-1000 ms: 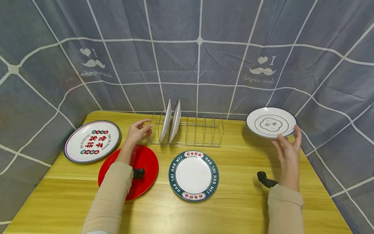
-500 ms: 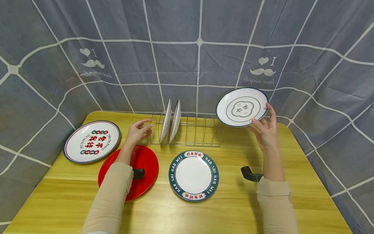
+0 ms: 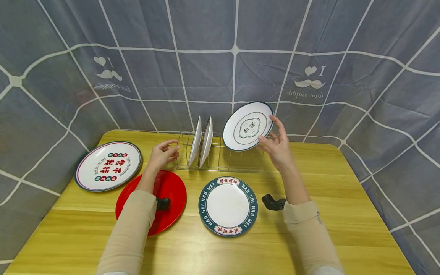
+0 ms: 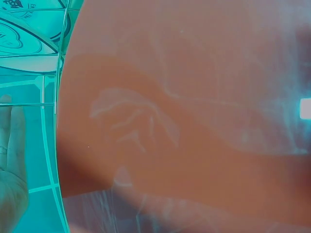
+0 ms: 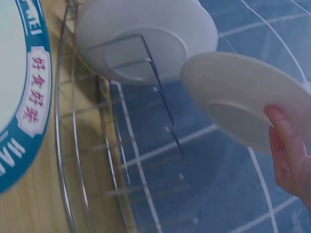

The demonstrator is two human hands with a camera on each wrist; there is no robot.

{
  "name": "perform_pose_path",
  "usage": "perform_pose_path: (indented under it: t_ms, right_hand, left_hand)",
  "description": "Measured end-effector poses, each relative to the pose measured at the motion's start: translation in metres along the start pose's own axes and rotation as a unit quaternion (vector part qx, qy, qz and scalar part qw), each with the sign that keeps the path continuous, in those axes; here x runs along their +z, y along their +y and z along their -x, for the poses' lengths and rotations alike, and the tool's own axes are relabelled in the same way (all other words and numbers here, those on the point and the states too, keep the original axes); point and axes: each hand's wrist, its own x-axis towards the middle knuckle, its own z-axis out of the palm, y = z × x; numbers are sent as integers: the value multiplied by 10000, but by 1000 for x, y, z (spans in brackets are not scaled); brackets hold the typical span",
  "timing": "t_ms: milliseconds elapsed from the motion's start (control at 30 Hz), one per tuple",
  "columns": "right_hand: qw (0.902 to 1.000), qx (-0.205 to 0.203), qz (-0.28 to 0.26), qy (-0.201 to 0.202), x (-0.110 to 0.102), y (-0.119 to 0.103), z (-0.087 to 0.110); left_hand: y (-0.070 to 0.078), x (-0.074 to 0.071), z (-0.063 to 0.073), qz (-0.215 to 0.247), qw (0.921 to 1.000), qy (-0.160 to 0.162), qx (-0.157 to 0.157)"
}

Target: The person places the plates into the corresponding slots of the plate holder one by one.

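At the right of the wire dish rack (image 3: pixel 220 168), my right hand (image 3: pixel 280 149) pinches the rim of a white plate (image 3: pixel 248 126) with a dark edge and a clover-shaped emblem. This plate is tilted and held above the rack; its plain underside shows in the right wrist view. My left hand (image 3: pixel 162 154) is at the rack's left end, fingertips at the end wire, fingers loosely bent. In the left wrist view its fingers (image 4: pixel 15 131) look straight beside the wire. Two white plates (image 3: pixel 206 143) stand on edge in the rack's left slots.
Below my left forearm lies a red plate (image 3: pixel 175 198). A white plate with red lettering (image 3: pixel 93 164) is at the far left. In front of the rack lies a green-rimmed plate (image 3: pixel 228 206). A grey curtain (image 3: pixel 206 76) hangs behind the wooden table (image 3: pixel 343 214).
My right hand has carried the emblem plate leftward from the table's right side to above the rack, raising and tilting it more upright. My left hand has stayed at the rack's end.
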Motion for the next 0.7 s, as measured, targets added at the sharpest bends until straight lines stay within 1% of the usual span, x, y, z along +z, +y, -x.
perform_pose_path:
  t_ms: [233,300,400,500,533,600,667,700]
  right_hand:
    - [9983,137,496,-289,22,12,-4]
    - [9965,160,744,-339,28,15,-5]
    - [9925,83,1146,-406,37,20,-5]
    - [9845,-156,1670,-519,47,24,-6]
    - [9812,-245,1837,-540,51,26,-7]
    - [9730,-404,2191,-602,58,28,-7]
    - [9662,-531,2434,-658,64,29,-7]
    - [9630,-534,2552,-676,69,28,-6]
  left_hand:
    - [0,-1,0,-24,10000,-16,-13]
    - [0,0,0,-26,10000,-33,20]
    - [-1,0,0,-1,9999,-65,117]
    - [-4,-1,0,44,9998,-72,201]
    - [-7,-3,-3,146,9995,-121,245]
    - [-9,-4,-4,139,9994,-166,281]
    - [-14,-6,-8,166,9993,-166,279]
    - [-20,-8,-12,237,9991,-190,295]
